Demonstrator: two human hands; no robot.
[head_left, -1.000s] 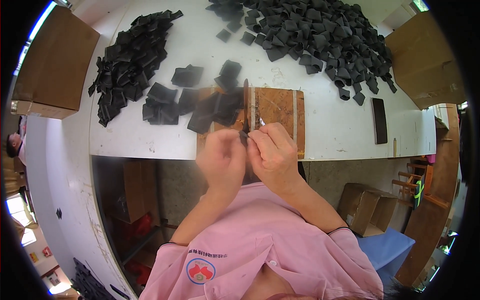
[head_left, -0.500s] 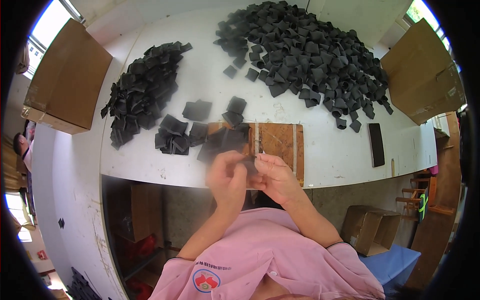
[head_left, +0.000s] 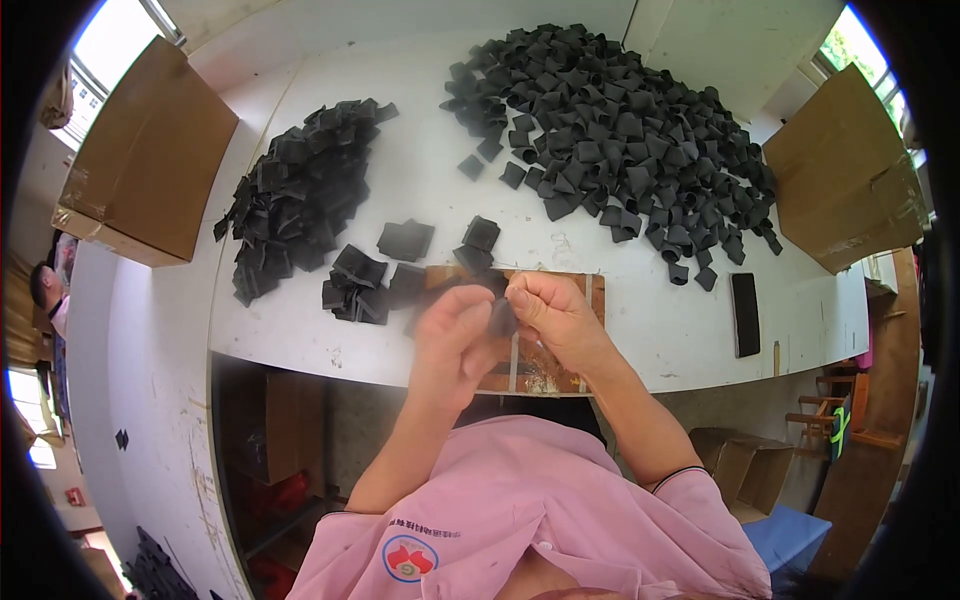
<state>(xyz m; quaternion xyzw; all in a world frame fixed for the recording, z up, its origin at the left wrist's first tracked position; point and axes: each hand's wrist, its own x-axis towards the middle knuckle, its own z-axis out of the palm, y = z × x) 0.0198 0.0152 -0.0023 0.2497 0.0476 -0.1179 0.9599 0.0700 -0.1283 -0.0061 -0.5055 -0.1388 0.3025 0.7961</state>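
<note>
Between my two hands is one small black fabric piece (head_left: 503, 318), gripped from both sides above a wooden board (head_left: 592, 300). My left hand (head_left: 452, 335) is closed on its left side, thumb and fingers pinched together. My right hand (head_left: 560, 318) pinches its upper right edge. Just beyond and left of my hands lie loose flat black pieces (head_left: 405, 240) and a small stack of them (head_left: 357, 285). More dark pieces on the board's left part are mostly hidden behind my left hand.
A big heap of curled black pieces (head_left: 620, 130) covers the table's far right; a heap of flat ones (head_left: 300, 190) lies left. Cardboard boxes stand at the left (head_left: 145, 150) and right (head_left: 845, 170) edges. A dark phone (head_left: 745, 315) rests on the right. Another person (head_left: 50, 295) sits far left.
Both hands have moved up and away from my body, still holding the black piece. The whole view has shifted slightly, so the table sits a little lower.
</note>
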